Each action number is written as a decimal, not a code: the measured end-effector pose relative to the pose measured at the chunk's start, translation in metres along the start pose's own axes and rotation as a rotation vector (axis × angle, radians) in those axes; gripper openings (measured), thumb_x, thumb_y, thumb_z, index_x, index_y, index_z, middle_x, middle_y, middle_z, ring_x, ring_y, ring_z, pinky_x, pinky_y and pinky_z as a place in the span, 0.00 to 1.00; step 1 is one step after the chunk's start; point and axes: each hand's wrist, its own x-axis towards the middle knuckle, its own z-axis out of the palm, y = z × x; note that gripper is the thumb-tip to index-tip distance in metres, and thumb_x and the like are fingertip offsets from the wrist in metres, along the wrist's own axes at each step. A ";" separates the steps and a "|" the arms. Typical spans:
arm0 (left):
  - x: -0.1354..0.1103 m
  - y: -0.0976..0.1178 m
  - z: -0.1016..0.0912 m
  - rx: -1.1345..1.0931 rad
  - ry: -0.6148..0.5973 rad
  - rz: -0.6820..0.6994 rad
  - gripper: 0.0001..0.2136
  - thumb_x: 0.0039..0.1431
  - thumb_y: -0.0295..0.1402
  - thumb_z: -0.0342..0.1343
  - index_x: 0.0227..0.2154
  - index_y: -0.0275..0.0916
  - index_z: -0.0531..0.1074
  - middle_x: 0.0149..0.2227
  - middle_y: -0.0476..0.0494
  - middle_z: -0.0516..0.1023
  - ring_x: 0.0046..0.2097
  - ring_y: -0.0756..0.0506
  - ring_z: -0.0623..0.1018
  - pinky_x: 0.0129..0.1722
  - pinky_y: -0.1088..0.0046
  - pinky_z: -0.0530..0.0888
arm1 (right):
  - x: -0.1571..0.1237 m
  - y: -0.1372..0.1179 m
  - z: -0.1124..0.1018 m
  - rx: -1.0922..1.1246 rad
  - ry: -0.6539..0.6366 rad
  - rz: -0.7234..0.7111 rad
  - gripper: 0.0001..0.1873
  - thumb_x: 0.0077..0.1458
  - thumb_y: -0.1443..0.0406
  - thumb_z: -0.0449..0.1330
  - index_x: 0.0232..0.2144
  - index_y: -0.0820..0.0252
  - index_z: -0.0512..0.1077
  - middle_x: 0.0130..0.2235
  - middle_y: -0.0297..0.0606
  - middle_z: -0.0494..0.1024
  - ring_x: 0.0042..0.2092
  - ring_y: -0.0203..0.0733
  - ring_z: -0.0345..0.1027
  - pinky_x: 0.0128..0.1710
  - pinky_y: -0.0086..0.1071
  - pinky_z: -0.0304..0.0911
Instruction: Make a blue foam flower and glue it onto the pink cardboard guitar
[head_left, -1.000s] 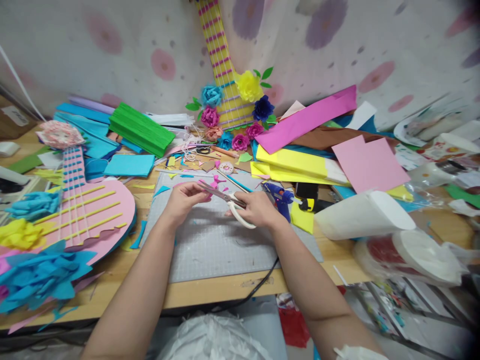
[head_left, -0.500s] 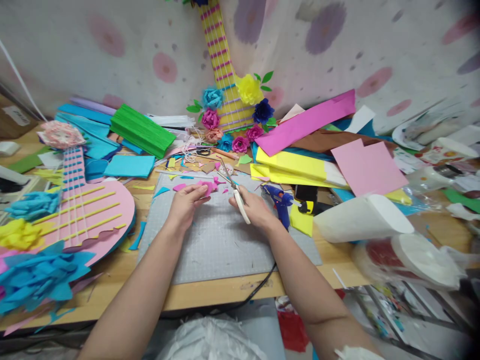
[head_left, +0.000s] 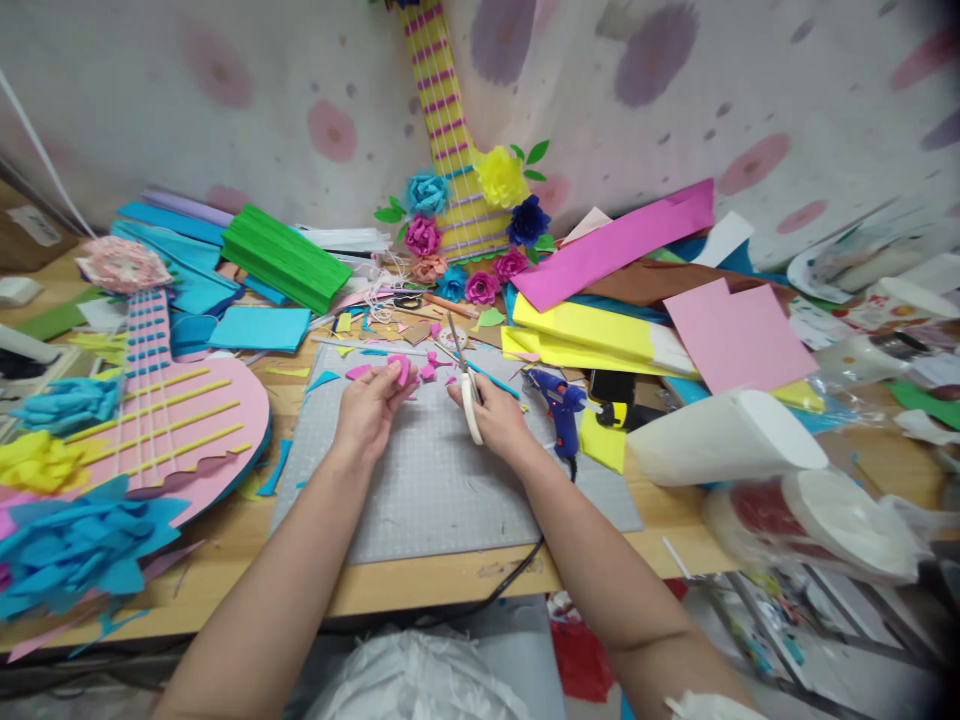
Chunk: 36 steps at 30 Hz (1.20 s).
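Observation:
Between the thumb and fingers of my left hand (head_left: 367, 408) is a small magenta piece of crepe paper (head_left: 403, 371). My right hand (head_left: 501, 412) grips a pair of scissors (head_left: 470, 400) with white handles, the blades pointing away from me and slightly left. A gap separates the blades from the paper. Both hands are above the grey cutting mat (head_left: 442, 510). Small magenta scraps (head_left: 430, 366) lie on the mat just beyond my hands. My right palm hides part of the scissors' handles.
A blue glue gun (head_left: 559, 400) stands right of my right hand, its black cord (head_left: 517, 570) running over the table's front edge. A pink paper guitar (head_left: 202, 420) lies at left. A yellow guitar (head_left: 471, 215) with paper flowers leans at the back. Folded paper, green (head_left: 285, 260) and yellow (head_left: 585, 335), flanks it.
My left hand has turned slightly, and the magenta piece now stands more upright in its fingers. The scissors have shifted a little left with my right hand, and their blades look closer together.

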 end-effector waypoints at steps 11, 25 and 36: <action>0.009 0.080 -0.044 0.676 -0.198 0.054 0.11 0.37 0.33 0.66 0.25 0.36 0.71 0.26 0.50 0.75 0.27 0.51 0.76 0.34 0.71 0.77 | 0.007 0.011 0.003 0.025 0.055 0.028 0.22 0.55 0.46 0.46 0.30 0.56 0.65 0.30 0.35 0.72 0.32 0.38 0.63 0.30 0.28 0.52; 0.065 0.118 -0.037 1.496 -0.577 -0.080 0.11 0.36 0.40 0.62 0.22 0.40 0.70 0.21 0.48 0.73 0.24 0.46 0.74 0.25 0.71 0.71 | 0.008 0.009 -0.002 -0.017 0.008 0.057 0.23 0.55 0.44 0.45 0.31 0.56 0.65 0.32 0.38 0.74 0.34 0.41 0.66 0.31 0.29 0.54; 0.082 0.111 -0.016 2.030 -0.778 0.133 0.14 0.40 0.40 0.55 0.31 0.39 0.71 0.28 0.47 0.75 0.29 0.48 0.71 0.28 0.76 0.63 | 0.008 0.009 -0.003 -0.030 0.005 0.043 0.25 0.55 0.43 0.44 0.36 0.55 0.67 0.36 0.40 0.76 0.37 0.43 0.68 0.33 0.30 0.56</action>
